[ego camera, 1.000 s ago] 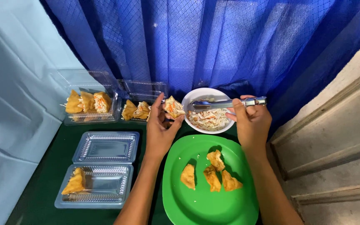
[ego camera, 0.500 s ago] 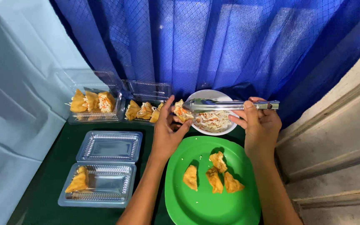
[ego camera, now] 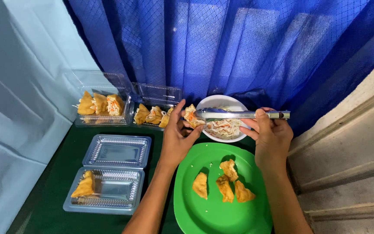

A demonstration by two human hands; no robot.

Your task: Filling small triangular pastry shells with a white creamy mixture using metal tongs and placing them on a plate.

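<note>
- Since the earlier frames, both hands had drawn closer together over the white bowl, and the tong tips had come right up to the pastry.
- The left hand was curled round a stuffed fried pocket, pinching it between thumb and fingers, just above the bowl's left rim.
- The right hand was closed on metal tongs, held level across the bowl, tips touching the pocket's open top.
- Shredded filling could have dropped off the tips or out of the pocket; falling left of the rim it would have landed on the dark green tabletop.
- A tight pinch might have split the shell, I judged.
- Room was narrow: the blue curtain hung just behind the bowl, clear lidded boxes sat near the left hand, and the green plate of unfilled pieces lay beneath the wrists.
</note>
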